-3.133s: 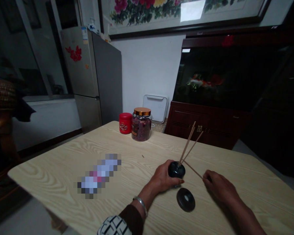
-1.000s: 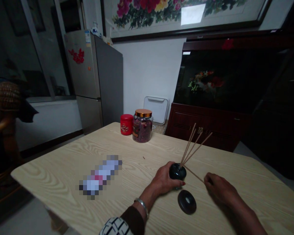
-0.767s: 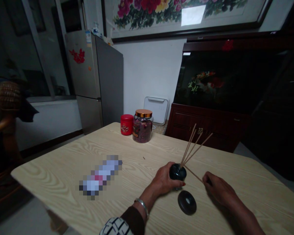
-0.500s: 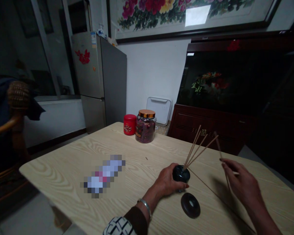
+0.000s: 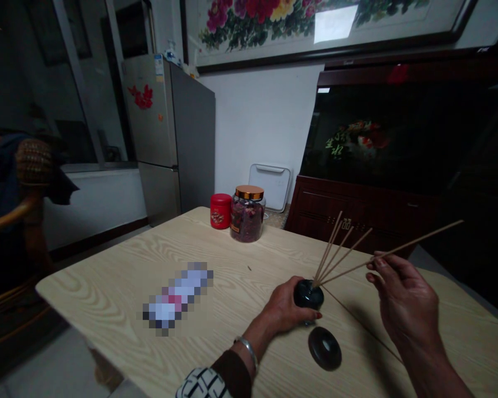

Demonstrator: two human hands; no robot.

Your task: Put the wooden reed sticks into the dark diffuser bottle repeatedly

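While the left hand (image 5: 288, 305) clasps a bottle (image 5: 309, 296), the right hand (image 5: 409, 296) pinches a stick (image 5: 419, 241) — aslant.

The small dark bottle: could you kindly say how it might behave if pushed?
The dark bottle is squat, so it probably wouldn't tip easily, though the long sticks leaning out might sway. Its glossy surface looks hard and could be slippery, perhaps fragile if glass.
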